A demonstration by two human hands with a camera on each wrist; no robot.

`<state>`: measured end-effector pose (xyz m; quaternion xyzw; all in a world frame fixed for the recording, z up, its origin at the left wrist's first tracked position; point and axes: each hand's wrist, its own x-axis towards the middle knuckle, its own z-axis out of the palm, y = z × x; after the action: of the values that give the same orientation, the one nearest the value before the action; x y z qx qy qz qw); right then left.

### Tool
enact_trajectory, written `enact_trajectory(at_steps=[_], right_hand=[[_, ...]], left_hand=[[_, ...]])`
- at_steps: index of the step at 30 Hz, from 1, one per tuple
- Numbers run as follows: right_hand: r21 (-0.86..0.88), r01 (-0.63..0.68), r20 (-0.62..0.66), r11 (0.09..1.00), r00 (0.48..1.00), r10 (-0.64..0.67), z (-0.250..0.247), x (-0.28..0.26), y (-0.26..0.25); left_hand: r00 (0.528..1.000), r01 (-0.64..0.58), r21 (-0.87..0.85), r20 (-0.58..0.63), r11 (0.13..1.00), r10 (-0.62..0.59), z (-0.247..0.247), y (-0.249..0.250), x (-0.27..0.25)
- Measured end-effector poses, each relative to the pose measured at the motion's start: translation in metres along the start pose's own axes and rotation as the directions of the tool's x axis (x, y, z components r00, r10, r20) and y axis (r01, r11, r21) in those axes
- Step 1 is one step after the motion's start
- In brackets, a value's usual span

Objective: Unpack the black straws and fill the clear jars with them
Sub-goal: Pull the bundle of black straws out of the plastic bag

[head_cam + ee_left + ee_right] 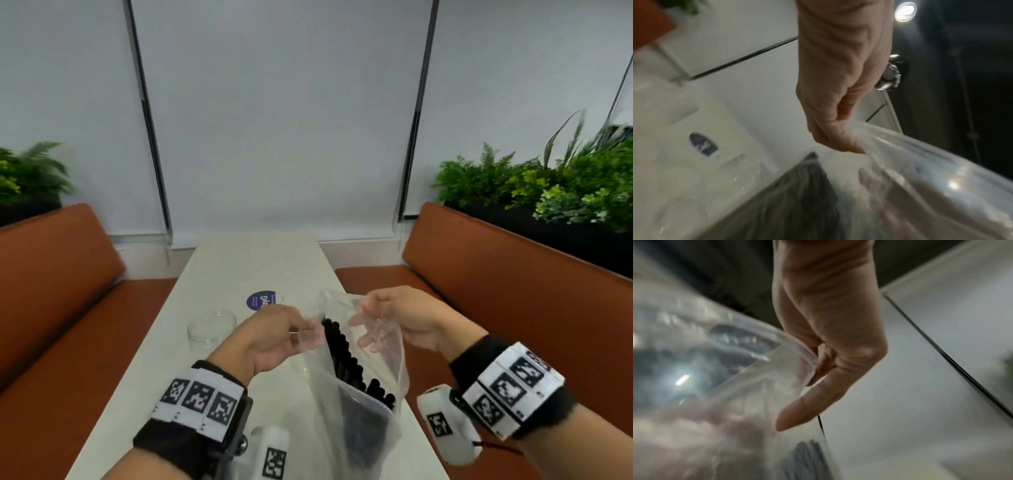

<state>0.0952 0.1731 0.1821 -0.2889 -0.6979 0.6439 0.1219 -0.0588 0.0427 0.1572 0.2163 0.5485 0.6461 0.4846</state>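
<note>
A clear plastic bag (359, 404) full of black straws (346, 359) hangs above the near part of the white table (253, 260). My left hand (274, 335) pinches the left lip of the bag's mouth, and my right hand (387, 318) pinches the right lip, so the mouth is spread apart. The straw ends show in the opening. In the left wrist view the left hand (838, 126) grips the bag (920, 162) film. In the right wrist view the right hand (824, 363) pinches the bag (735, 378) edge. One clear jar (211, 329) stands on the table, left of my left hand.
A round purple sticker (261, 300) lies on the table beyond the hands. Orange bench seats (54, 284) flank the table on both sides. Planters with green plants (548, 185) sit behind the benches. White blinds close off the far end.
</note>
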Motion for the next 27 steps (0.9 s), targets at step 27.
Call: enact_trajectory(at_steps=[27], right_hand=[[-0.529,-0.172,-0.136,0.831,0.984,0.116,-0.004,-0.028,0.078]], left_hand=[[0.943,0.258,0.351,0.112,0.900,-0.314,-0.034,-0.040,-0.024]])
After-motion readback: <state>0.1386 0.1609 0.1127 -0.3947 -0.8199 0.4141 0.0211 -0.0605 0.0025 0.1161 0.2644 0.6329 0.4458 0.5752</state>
